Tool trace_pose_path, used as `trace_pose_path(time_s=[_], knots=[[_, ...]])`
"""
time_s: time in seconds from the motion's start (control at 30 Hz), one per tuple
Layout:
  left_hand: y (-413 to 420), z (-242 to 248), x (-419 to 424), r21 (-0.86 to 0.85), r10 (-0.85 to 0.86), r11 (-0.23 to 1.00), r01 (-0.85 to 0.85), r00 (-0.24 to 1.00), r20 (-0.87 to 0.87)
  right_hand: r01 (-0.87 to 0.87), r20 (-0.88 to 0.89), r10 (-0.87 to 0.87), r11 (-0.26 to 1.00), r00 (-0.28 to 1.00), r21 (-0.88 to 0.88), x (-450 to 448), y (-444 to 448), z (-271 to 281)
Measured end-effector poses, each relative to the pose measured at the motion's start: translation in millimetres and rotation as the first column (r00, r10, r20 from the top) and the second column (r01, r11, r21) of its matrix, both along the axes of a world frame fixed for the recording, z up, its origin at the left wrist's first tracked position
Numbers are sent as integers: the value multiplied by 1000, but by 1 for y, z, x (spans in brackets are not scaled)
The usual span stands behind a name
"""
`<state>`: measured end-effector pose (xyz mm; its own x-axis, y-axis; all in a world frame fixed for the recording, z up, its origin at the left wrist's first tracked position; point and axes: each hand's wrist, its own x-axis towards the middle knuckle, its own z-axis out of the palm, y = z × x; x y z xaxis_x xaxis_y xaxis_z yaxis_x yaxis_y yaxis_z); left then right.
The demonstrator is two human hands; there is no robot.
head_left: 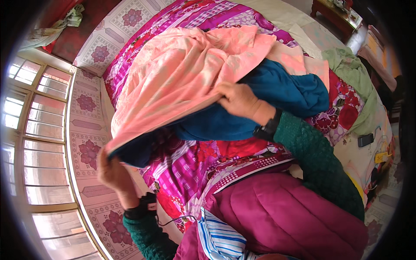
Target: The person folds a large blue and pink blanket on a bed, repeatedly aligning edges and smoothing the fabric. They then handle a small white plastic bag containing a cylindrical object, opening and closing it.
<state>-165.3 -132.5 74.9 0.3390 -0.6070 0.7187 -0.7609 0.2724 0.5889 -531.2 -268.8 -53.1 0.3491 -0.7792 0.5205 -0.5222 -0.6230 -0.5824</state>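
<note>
A pink patterned cloth [182, 68], rumpled at its far side, spreads in front of me. Its near edge is stretched between my two hands. My left hand [112, 174] grips the corner at the lower left, close to the tiled wall. Farther right, my right hand [240, 102] pinches the same edge with its fingers closed. Beneath the pink cloth lies a dark blue fabric [286, 87], which comes out on the right and below the edge. Both fabrics rest on a magenta floral bed cover [182, 165].
At left stands a barred window [45, 120] beside a flower-tiled wall [86, 102]. A light green cloth [347, 71] lies at the bed's right side, with a dark phone [365, 140] and cables near it. A wooden table [338, 16] stands at the far right.
</note>
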Motion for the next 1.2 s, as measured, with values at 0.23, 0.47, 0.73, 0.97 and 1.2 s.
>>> trace_pose_path(time_s=[0.23,0.47,0.73,0.97,1.2], knots=[[28,58,115,-150,113,974,-170,937,-330,73,14,-71,988,997,-139,-24,-60,-54],[31,52,139,-64,263,955,-289,928,-265,298,232,-249,931,940,-212,-14,-122,-8],[16,55,147,-85,227,958,-272,908,-353,42,115,-9,955,993,-294,1,-76,-22],[-6,83,162,-133,191,960,-245,927,-324,293,419,-189,935,888,-200,-27,-31,11],[-7,94,152,-108,205,962,-250,926,-316,436,299,-395,896,869,-81,-22,-93,27]])
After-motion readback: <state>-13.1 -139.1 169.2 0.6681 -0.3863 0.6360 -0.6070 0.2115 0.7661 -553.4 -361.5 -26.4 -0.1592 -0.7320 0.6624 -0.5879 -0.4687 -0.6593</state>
